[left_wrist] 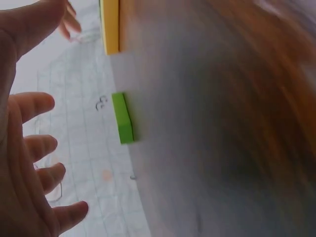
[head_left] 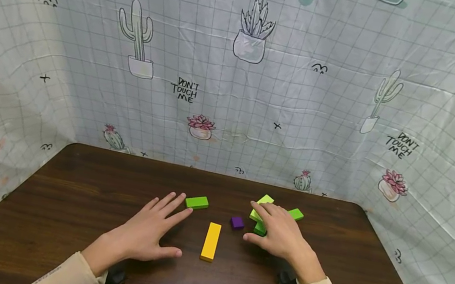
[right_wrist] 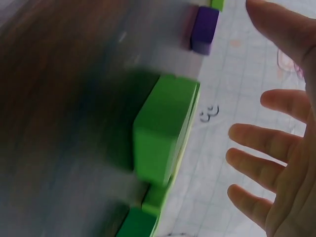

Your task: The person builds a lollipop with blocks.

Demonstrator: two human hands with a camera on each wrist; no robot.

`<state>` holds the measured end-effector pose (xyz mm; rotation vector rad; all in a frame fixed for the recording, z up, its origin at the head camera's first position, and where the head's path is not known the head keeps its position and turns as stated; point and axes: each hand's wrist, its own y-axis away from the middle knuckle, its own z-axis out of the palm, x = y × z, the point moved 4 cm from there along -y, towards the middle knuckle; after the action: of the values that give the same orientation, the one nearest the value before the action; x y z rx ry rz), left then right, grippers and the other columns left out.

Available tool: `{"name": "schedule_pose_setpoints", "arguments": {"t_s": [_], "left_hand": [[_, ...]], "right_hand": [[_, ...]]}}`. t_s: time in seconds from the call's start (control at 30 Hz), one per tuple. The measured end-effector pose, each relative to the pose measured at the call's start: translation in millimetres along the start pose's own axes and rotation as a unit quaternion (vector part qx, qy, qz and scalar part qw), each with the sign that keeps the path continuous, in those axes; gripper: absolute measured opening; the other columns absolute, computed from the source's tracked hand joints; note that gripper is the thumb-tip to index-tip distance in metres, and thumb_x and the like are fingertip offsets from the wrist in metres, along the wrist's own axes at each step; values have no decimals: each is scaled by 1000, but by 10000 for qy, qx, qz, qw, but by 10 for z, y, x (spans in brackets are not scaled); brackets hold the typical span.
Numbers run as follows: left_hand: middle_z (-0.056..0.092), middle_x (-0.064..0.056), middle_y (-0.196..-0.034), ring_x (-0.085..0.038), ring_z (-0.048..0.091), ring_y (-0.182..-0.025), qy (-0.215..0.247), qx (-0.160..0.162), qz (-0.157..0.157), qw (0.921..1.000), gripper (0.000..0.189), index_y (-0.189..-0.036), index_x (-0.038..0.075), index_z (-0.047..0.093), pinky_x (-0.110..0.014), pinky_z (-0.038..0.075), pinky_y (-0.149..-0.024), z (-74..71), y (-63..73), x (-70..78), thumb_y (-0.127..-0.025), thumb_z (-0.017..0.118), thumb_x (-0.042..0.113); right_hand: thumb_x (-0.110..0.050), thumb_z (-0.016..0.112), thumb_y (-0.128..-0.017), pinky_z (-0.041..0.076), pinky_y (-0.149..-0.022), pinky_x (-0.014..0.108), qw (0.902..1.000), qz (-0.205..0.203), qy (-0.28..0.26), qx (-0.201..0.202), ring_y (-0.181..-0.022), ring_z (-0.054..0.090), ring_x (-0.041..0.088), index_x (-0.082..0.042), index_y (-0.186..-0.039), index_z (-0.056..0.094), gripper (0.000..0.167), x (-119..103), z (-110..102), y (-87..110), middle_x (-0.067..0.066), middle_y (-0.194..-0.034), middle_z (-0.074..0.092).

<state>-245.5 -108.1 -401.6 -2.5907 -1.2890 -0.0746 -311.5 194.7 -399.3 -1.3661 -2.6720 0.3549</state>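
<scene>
My left hand (head_left: 149, 232) hovers over the table's left half, fingers spread and holding nothing. Just beyond its fingertips lies a bright green block (head_left: 197, 202). Right of its thumb is a long yellow block (head_left: 211, 242). My right hand (head_left: 280, 232), also spread and holding nothing, is above a group of green blocks. A yellow-green block (head_left: 262, 207) and a green block (head_left: 295, 214) show around it; another green block (right_wrist: 165, 128) is close in the right wrist view. Left of the right thumb sits a small purple block (head_left: 237, 223). The hand partly hides the group.
The dark brown wooden table (head_left: 76, 196) has rounded back corners. A hanging cloth (head_left: 238, 83) printed with cacti and grid lines stands behind it and along both sides. In the right wrist view a darker green block (right_wrist: 137, 224) shows at the bottom.
</scene>
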Motion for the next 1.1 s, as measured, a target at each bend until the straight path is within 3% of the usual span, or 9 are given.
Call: {"name": "schedule_pose_setpoints", "arguments": {"t_s": [0.23, 0.5, 0.83, 1.1], "left_hand": [[14, -14, -158, -36, 14, -143, 275, -285, 190, 9990, 86, -151, 16, 32, -62, 25, -105, 75, -159, 132, -83, 63, 60], [22, -16, -156, -35, 23, -141, 518, -827, 235, 9949, 86, -150, 14, 32, -59, 29, -104, 171, -323, 236, -83, 64, 58], [24, -12, -156, -28, 28, -140, 709, -1063, 249, 9915, 86, -150, 16, 32, -49, 34, -105, 260, -498, 351, -82, 67, 55], [31, -11, -153, -29, 30, -139, 564, -1210, 231, 9908, 77, -146, 14, 41, -46, 33, -107, 304, -565, 407, -84, 66, 53]], "right_hand": [[-61, 69, -77, 41, -96, 48, 9998, -127, 13, -121, -108, 56, 27, -15, -145, 43, 85, -132, 42, -144, 7, -116, 60], [-51, 74, -78, 43, -94, 48, 9985, -63, -150, -516, -110, 56, 30, -18, -144, 44, 79, -217, 118, -262, 10, -121, 60], [-28, 74, -84, 49, -87, 41, 9971, -175, -276, -685, -102, 60, 23, -15, -133, 56, 54, -267, 153, -313, 4, -116, 63], [-22, 73, -86, 50, -82, 37, 9972, -288, -276, -640, -94, 62, 19, -15, -121, 65, 37, -269, 179, -322, 0, -105, 66]]}}
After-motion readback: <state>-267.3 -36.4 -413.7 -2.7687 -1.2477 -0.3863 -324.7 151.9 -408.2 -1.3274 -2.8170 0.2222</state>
